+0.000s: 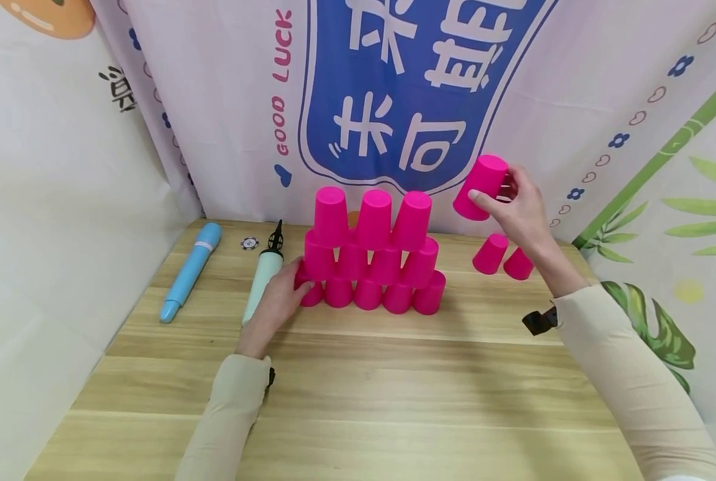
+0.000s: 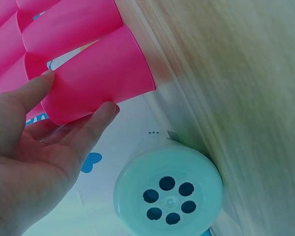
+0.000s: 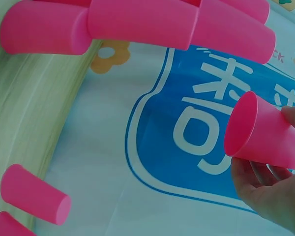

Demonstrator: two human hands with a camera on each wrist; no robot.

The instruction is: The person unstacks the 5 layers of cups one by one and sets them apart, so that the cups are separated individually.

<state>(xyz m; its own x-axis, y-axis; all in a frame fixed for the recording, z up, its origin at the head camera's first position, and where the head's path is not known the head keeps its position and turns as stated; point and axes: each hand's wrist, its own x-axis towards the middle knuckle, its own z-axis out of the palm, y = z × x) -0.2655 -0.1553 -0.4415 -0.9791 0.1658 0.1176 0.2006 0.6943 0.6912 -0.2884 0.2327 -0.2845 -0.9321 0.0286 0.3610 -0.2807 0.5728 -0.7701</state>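
Observation:
Upside-down pink cups stand in a three-level stack, with a top-row cup [image 1: 374, 219], a middle-row cup [image 1: 385, 267] and a bottom-row cup [image 1: 367, 295] visible in the head view. My left hand [image 1: 282, 292] is at the stack's left end, its thumb and fingers [image 2: 96, 125] on opposite sides of the leftmost bottom cup [image 2: 101, 76]. Raised to the right of the stack, my right hand [image 1: 523, 204] grips another pink cup [image 1: 483, 187] between thumb and fingers, its open end down. The right wrist view shows this cup [image 3: 270, 132] tilted, apart from the stack.
Two pink cups, one [image 1: 490, 254] beside the other [image 1: 519, 264], stand at the table's back right. Left of the stack lie a mint-green hand pump [image 1: 264, 280], a blue tube-shaped object [image 1: 191, 272] and a round chip [image 1: 250, 244]. A printed curtain [image 1: 232, 133] hangs behind the table [image 1: 358, 401].

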